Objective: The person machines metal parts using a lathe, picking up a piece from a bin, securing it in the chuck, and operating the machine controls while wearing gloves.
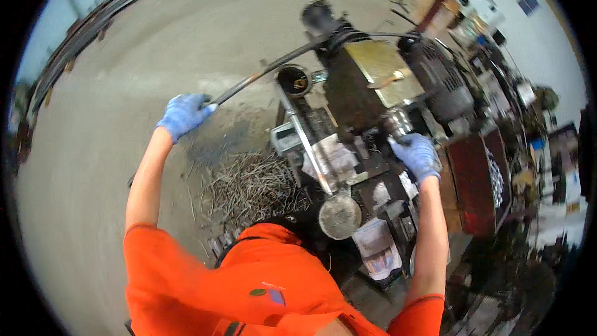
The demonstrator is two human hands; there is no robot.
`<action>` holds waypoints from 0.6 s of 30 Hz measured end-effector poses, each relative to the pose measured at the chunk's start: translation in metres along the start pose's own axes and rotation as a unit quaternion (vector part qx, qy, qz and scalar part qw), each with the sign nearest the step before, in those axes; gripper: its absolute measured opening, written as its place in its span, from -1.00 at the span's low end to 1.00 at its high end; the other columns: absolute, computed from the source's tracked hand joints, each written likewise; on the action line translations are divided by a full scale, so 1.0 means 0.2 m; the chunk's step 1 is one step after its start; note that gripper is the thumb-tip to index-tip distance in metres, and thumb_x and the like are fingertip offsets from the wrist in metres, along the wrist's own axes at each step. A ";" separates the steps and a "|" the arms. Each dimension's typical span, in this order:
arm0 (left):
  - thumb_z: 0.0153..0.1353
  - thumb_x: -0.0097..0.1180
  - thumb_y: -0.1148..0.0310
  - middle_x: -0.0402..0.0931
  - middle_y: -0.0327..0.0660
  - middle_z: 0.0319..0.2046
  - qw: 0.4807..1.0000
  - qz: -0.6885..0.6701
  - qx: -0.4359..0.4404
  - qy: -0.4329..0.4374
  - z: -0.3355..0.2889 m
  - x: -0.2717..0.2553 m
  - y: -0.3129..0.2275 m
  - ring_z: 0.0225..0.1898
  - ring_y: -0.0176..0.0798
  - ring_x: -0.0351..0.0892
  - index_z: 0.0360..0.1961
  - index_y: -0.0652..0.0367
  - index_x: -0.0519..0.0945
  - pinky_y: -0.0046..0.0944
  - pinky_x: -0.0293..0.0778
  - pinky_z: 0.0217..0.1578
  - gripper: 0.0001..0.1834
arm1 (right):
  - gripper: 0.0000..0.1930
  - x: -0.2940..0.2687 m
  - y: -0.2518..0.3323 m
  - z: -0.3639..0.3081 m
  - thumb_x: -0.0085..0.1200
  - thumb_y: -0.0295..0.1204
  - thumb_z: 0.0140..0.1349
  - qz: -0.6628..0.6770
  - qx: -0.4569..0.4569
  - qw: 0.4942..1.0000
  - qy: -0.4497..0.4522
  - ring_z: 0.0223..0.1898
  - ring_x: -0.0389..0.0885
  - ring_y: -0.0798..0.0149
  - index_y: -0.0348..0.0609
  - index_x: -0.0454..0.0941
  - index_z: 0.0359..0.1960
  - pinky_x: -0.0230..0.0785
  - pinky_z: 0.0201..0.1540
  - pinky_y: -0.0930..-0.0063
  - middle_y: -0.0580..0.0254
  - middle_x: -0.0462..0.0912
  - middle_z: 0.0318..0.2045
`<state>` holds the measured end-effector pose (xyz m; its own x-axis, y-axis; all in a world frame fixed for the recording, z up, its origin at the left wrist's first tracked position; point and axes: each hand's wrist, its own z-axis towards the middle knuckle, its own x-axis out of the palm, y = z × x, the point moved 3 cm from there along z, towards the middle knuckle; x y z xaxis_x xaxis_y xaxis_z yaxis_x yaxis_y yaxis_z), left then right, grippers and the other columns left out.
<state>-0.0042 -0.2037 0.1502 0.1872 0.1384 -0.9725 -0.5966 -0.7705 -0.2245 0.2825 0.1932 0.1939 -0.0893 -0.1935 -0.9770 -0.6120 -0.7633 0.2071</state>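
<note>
My left hand (184, 115), in a blue glove, is closed around a long metal bar (252, 79). From my hand the bar slants up and right to the dark machine (354, 84). My right hand (418, 155), also gloved in blue, has its fingers curled at the machine's front, just below a shiny round metal part (397, 122). What those fingers grip is hidden. A brass-coloured plate (387, 73) covers the machine's top. Between my arms a metal tube (306, 140) slopes down to a round metal disc (340, 216).
A heap of thin metal rods (252, 190) lies on the floor below my left hand. An electric motor (440, 78) sits behind the machine. Right of my right hand is a dark red box (476, 183). Cluttered shelving (528, 96) lines the right wall.
</note>
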 end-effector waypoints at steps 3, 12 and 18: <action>0.11 -0.07 -0.02 0.55 0.03 -0.38 0.998 0.039 -0.023 0.052 -0.04 0.07 0.03 -0.26 0.08 0.53 -0.26 0.13 0.55 -0.02 0.41 -0.23 -0.57 | -0.54 0.06 -0.05 0.08 0.19 0.02 -0.11 -0.005 0.004 1.000 -0.024 -0.35 0.60 0.00 -0.20 0.62 -0.45 0.41 -0.22 0.29 -0.07 0.61 -0.46; 0.02 -0.04 0.37 0.52 -0.06 -0.59 0.964 0.199 0.125 -0.129 0.29 0.12 0.43 -0.53 0.02 0.56 -0.42 0.11 0.47 -0.05 0.45 -0.52 -0.90 | -0.61 0.09 0.01 0.10 0.34 -0.15 -0.19 0.018 0.021 0.997 -0.076 -0.48 0.61 0.08 -0.29 0.59 -0.62 0.41 -0.35 0.35 -0.03 0.62 -0.54; 0.04 -0.06 0.37 0.51 -0.04 -0.60 0.952 0.245 0.128 -0.134 0.62 0.08 0.60 -0.52 0.05 0.56 -0.46 0.10 0.45 -0.01 0.43 -0.54 -0.92 | -0.70 0.19 -0.22 0.14 0.29 -0.30 -0.12 0.025 -0.020 0.991 -0.129 -0.62 0.54 0.21 -0.34 0.57 -0.66 0.35 -0.40 0.37 0.04 0.59 -0.65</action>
<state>-0.1696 -0.2161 0.1003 -0.3475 -0.0198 -0.9375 -0.7375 -0.6117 0.2863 0.2834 0.2361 0.1457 -0.3204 -0.0708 -0.9446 -0.5710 -0.7812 0.2522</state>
